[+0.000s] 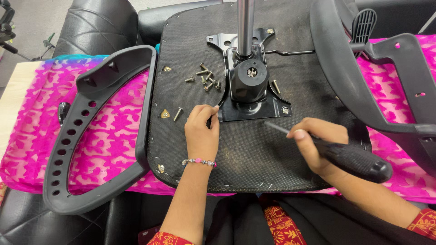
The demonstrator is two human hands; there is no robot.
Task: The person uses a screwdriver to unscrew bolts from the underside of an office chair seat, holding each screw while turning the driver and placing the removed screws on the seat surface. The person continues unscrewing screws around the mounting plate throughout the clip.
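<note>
You've got a flat black seat base [254, 154] under you, with a glossy black mounting plate [247, 106] and a silver metal post [245, 25]. The screws [206, 79] show dull silver and brass. Your screwdriver [352, 159] has a black handle. The cloth [113, 131] beneath is hot pink with a paler pink blotch pattern, and both armrests [91, 136] are dark grey.

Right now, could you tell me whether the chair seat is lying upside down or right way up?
Upside down: the chair seat shows its stapled underside, with the metal plate and post facing up.
</note>
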